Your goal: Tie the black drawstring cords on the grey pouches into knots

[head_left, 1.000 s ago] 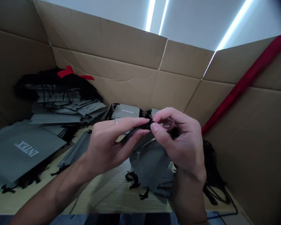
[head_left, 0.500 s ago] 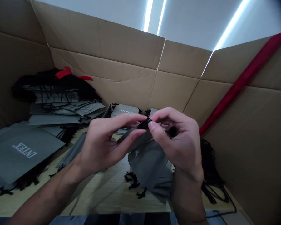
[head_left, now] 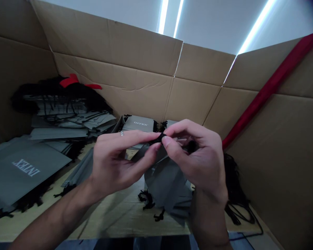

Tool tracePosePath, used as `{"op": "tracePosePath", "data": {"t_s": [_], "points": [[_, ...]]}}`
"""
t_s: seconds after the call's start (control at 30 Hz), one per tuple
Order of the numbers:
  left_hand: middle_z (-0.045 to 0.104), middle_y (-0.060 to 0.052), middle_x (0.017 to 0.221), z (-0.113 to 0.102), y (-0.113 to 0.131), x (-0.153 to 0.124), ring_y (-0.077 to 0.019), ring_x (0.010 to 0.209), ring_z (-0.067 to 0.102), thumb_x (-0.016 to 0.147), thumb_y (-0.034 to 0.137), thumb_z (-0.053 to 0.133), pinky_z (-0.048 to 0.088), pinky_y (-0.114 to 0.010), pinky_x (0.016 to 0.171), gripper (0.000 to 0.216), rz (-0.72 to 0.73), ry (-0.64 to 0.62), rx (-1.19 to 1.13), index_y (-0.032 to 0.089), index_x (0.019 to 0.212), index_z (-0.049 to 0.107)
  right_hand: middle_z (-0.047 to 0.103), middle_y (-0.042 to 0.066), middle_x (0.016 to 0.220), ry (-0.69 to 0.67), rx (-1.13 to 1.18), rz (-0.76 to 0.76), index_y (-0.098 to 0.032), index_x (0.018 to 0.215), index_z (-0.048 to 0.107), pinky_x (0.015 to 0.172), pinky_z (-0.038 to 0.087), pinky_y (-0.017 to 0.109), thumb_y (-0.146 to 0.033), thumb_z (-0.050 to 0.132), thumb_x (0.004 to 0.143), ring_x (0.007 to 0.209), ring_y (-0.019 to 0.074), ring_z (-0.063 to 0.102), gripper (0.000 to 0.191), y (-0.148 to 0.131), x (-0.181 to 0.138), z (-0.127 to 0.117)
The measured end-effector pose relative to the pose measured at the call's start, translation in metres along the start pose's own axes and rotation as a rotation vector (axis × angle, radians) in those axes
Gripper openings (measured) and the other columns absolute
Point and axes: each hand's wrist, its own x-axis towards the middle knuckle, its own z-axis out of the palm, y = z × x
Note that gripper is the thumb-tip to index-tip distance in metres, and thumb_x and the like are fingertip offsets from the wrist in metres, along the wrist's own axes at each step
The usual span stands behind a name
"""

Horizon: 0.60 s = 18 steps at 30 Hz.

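Note:
In the middle of the head view my left hand (head_left: 120,159) and my right hand (head_left: 198,156) meet fingertip to fingertip. Between them is a black cord (head_left: 159,138), pinched by the thumb and forefinger of each hand. It looks bunched or knotted, though the fingers cover much of it. Grey drawstring bags (head_left: 167,184) hang or lie right below the hands, with black knotted cord ends beside them on the table. Whether the cord belongs to one of these bags is partly hidden. A ring sits on a finger of my left hand.
Grey INTEX bags (head_left: 28,166) lie stacked at the left, with a taller cord-topped pile (head_left: 65,104) behind. More bags (head_left: 139,123) stand at the back. Loose black cords (head_left: 234,187) lie at the right. Cardboard walls (head_left: 135,83) surround the wooden table (head_left: 114,218); a red strip (head_left: 271,90) runs down the right.
My left hand has shifted slightly left, and its fingertips have closed in on the cord. The right hand has moved a little left and keeps its pinch.

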Motion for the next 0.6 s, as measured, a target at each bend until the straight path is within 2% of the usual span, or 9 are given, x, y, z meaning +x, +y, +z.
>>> {"op": "tracePosePath", "data": {"t_s": [0.13,0.27,0.43,0.5,0.6], "points": [[0.089,0.002,0.102,-0.0011,0.0007,0.0017,-0.0140,0.076,0.081,0.095,0.012,0.086,0.068,-0.027,0.070,0.028,0.020,0.006,0.004,0.030,0.117,0.087,0.063,-0.003,0.071,-0.011,0.016,0.008,-0.022,0.088,0.077,0.048,0.039,0.021,-0.020,0.079,0.094,0.057,0.0088,0.049,0.007,-0.0002,0.0002,0.0002],[0.089,0.002,0.103,-0.0021,0.0005,0.0027,-0.0125,0.080,0.082,0.094,0.011,0.087,0.068,-0.024,0.074,0.029,0.037,0.005,0.026,0.029,0.116,0.087,0.063,-0.004,0.072,-0.026,0.057,0.027,-0.021,0.090,0.075,0.048,0.039,0.022,-0.019,0.077,0.095,0.056,0.0085,0.049,0.006,-0.0005,0.0008,0.0013],[0.089,0.000,0.109,-0.0055,0.0002,0.0028,-0.0146,0.086,0.085,0.097,0.011,0.086,0.070,-0.024,0.081,0.025,0.080,-0.023,0.068,0.025,0.117,0.086,0.074,-0.002,0.085,-0.048,0.088,-0.006,-0.022,0.101,0.080,0.050,0.043,0.022,-0.023,0.085,0.096,0.061,0.0085,0.057,0.007,0.0008,0.0010,0.0019],[0.089,-0.001,0.113,-0.0072,0.0008,0.0037,-0.0138,0.090,0.085,0.097,0.012,0.087,0.070,-0.022,0.086,0.025,0.044,-0.058,0.066,0.024,0.119,0.085,0.077,-0.001,0.089,-0.008,0.048,-0.035,-0.022,0.097,0.081,0.053,0.046,0.022,-0.022,0.085,0.098,0.065,0.0089,0.060,0.004,0.0021,0.0010,0.0020],[0.088,-0.003,0.116,-0.0097,0.0015,0.0059,-0.0137,0.097,0.085,0.099,0.020,0.088,0.067,-0.019,0.090,0.033,-0.108,-0.163,-0.021,0.020,0.131,0.081,0.076,-0.003,0.088,0.043,0.039,-0.023,-0.023,0.097,0.081,0.056,0.048,0.021,-0.022,0.085,0.099,0.066,0.0084,0.060,0.005,0.0040,0.0008,0.0024]]}}
